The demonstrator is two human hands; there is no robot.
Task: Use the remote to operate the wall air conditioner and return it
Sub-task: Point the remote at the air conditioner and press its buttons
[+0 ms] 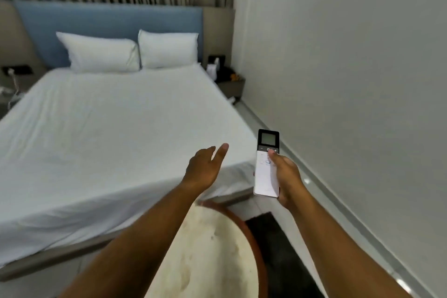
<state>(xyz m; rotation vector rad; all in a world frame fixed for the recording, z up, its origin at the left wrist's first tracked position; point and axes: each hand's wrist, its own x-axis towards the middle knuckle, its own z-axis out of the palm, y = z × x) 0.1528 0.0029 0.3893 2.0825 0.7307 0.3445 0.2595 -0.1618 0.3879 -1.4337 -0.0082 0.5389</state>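
Note:
A white remote (266,176) with a dark top and a small grey screen is held upright in my right hand (286,176). The thumb rests on the buttons just under the screen. My left hand (205,167) floats a little to the left of the remote, fingers apart and holding nothing, above the corner of the bed. No wall air conditioner is in view.
A wide bed (108,128) with a white sheet, two pillows and a blue headboard fills the left. A round marble-topped table (212,254) stands below my arms. A bedside table (229,80) with small items sits far right. The plain wall (350,68) runs along the right, with a narrow floor strip beside the bed.

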